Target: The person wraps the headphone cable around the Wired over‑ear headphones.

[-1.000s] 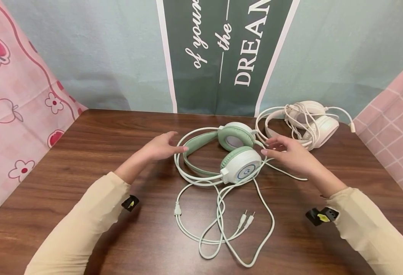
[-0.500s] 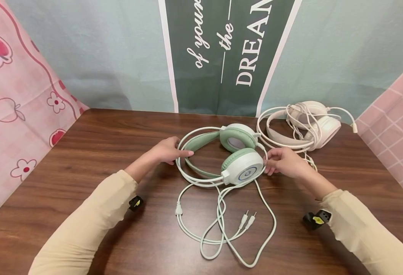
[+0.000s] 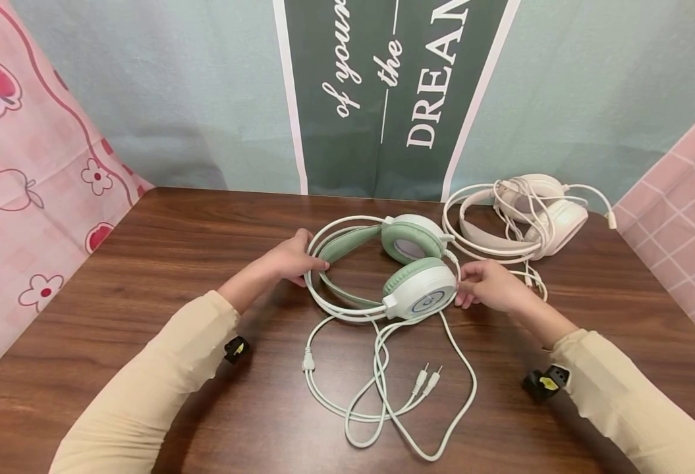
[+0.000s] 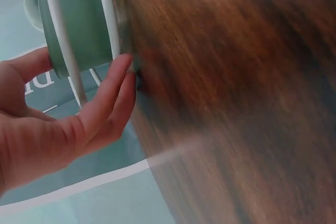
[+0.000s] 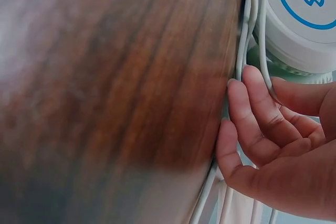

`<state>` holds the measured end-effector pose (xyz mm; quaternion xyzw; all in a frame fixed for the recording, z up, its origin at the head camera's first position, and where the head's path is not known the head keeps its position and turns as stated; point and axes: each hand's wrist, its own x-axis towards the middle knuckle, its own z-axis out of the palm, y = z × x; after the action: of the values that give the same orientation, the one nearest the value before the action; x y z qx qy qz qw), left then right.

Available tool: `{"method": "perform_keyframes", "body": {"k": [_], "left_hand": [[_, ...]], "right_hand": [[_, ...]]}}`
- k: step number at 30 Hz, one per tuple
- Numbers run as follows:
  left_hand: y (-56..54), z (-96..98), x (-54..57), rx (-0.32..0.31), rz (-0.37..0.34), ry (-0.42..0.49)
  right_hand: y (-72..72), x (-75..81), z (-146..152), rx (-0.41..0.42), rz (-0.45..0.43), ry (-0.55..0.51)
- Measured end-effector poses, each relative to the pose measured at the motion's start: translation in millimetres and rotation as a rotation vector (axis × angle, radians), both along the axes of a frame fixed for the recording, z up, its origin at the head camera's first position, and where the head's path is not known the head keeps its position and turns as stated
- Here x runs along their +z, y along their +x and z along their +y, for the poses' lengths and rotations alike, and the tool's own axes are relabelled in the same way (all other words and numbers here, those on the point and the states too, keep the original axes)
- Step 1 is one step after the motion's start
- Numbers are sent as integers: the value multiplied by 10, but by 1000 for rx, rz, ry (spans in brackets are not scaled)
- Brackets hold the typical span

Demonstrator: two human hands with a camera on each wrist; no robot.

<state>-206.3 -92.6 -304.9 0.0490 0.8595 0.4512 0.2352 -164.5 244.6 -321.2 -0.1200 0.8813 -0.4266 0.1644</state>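
Observation:
White-and-green headphones (image 3: pixel 421 293) lie on the wooden table with the ear cups to the right and the headband to the left. My left hand (image 3: pixel 290 257) grips the headband at its outer end. In the left wrist view the thumb is at the green inner band (image 4: pixel 84 19), with the fingers beyond the white bars. Beside the near ear cup (image 5: pixel 299 40), my right hand (image 3: pixel 492 284) pinches the thin pale cable (image 5: pixel 264 51) between thumb and fingers. The rest of the cord (image 3: pixel 472 382) loops on the table in front, with two plugs (image 3: pixel 427 380) at its end.
A second, cream-white pair of headphones (image 3: pixel 560 227) with a microphone boom and bundled cord lies at the back right, close behind my right hand. A cloth backdrop (image 3: pixel 205 99) rises at the table's far edge. Pink cloths hang at left (image 3: pixel 39 197) and right (image 3: pixel 685 217).
My left hand has come right onto the headband. My right hand has lowered to the cable by the near ear cup. The green-and-white headphones have shifted slightly right; a cord behind my right hand lies differently.

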Motion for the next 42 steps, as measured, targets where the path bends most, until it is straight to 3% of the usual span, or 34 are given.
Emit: {"method": "perform_keyframes", "body": {"k": [7, 13, 19, 33, 42], "left_hand": [[-38, 20, 6, 82, -151, 230], [-45, 50, 55, 114, -227, 319], [-34, 83, 110, 125, -259, 394], [30, 162, 94, 173, -326, 427], [77, 147, 86, 82, -279, 282]], "right_hand": [[5, -22, 14, -10, -14, -32], [5, -28, 35, -11, -17, -48], [7, -20, 50, -1, -12, -48], [44, 2, 77, 36, 10, -18], [72, 2, 101, 57, 12, 15]]}}
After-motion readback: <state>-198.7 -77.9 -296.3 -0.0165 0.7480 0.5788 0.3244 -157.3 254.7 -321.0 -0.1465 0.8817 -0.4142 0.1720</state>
